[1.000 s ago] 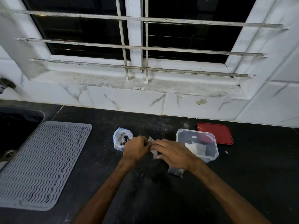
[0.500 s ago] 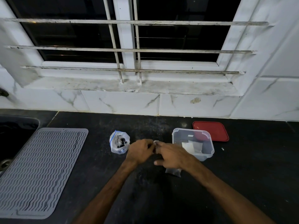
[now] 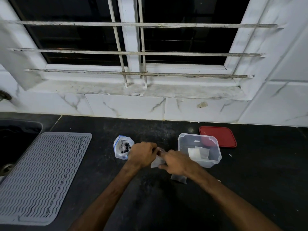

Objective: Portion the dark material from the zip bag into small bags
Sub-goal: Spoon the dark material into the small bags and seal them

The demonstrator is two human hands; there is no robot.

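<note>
You are pinching a small bag [image 3: 157, 161] with your left grip [image 3: 141, 155] and right grip [image 3: 176, 164] just above the counter [image 3: 150, 205], probably opening its mouth. The zip bag [image 3: 122, 147] of dark material is standing just beside your left grip. Next, one grip is needing to let go and fetch a portion.

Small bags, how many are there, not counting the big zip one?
3 at least: one small bag held by the left hand and right hand, one flat bag on the counter under the right wrist, one pale bag in the clear box, where more may hide.
</note>
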